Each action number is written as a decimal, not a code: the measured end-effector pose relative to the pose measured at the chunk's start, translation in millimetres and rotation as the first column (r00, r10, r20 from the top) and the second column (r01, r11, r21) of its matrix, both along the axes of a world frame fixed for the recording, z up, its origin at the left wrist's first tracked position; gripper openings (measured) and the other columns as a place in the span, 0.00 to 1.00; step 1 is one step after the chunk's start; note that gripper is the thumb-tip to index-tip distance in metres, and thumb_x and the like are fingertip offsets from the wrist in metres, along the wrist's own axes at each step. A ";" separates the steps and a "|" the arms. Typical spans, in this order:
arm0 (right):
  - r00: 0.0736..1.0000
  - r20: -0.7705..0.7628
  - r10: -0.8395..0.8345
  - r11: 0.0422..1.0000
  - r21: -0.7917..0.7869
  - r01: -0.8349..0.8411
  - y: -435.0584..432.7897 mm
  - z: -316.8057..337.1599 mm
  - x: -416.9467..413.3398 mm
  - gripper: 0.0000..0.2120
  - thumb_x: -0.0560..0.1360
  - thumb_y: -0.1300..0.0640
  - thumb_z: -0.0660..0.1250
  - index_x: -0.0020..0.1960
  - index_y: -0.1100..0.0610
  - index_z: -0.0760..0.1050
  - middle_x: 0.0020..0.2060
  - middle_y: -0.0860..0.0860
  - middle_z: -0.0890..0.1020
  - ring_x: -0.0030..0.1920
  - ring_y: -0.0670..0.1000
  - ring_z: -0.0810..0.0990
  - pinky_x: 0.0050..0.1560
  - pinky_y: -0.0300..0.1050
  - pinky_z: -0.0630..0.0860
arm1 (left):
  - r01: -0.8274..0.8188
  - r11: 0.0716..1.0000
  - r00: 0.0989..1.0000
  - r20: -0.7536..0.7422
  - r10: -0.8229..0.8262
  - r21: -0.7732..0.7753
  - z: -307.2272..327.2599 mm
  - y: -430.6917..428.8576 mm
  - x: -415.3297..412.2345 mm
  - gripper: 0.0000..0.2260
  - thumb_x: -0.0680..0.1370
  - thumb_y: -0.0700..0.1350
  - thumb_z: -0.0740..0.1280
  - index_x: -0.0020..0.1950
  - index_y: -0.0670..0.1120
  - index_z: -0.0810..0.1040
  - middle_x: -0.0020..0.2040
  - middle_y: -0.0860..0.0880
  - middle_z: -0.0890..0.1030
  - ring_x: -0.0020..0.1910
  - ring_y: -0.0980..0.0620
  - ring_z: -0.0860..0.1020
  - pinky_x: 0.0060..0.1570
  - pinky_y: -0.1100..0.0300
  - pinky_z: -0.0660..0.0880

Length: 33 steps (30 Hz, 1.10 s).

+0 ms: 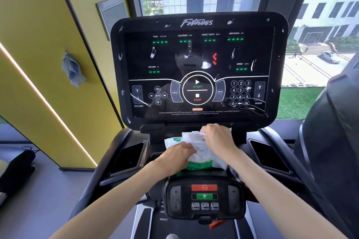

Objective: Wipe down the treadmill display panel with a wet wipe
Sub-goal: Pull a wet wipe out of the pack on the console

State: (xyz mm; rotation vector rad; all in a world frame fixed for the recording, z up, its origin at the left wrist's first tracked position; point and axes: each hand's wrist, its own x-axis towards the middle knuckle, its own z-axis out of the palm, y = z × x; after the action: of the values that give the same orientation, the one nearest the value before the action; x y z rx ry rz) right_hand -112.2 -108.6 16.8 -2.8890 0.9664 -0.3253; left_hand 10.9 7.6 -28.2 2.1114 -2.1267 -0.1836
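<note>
A white and green pack of wet wipes (196,153) is seen lying on the ledge just below the treadmill display panel (198,68), between two dark side pockets of the console. The pack is held down by the left hand (177,156), whose fingers are laid flat and curled over its left half. The right hand (218,137) is placed on the upper part of the pack, with its fingertips drawn together on a crumpled white sheet or flap at the top; whether a wipe is actually pinched cannot be told. The display panel is lit, with green dashes under the headings for time, calories, heart rate and distance, and white smears and streaks are scattered over its glossy black surface and frame. A smaller control pad (204,198) with a red and a green button is set nearer the body, below the pack. A blue cloth (72,69) is hung on the yellow wall to the left.
</note>
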 end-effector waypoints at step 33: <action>1.000 0.027 -0.011 1.000 0.019 0.011 -3.1 -0.2 -6.0 0.07 0.69 0.68 0.61 0.40 0.59 0.75 0.35 0.51 0.76 0.39 0.58 0.78 0.33 0.44 0.61 | 0.224 0.970 0.948 0.250 -0.196 -0.091 -6.3 -0.5 3.2 0.15 0.77 0.47 0.55 0.57 0.46 0.76 0.56 0.48 0.80 0.49 0.48 0.80 0.59 0.53 0.70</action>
State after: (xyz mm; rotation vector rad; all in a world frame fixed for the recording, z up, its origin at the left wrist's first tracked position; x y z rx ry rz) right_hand -118.2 -111.7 16.6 -2.8558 0.9762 -0.3537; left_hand 14.1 7.1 -34.4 1.9223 -2.4313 0.1829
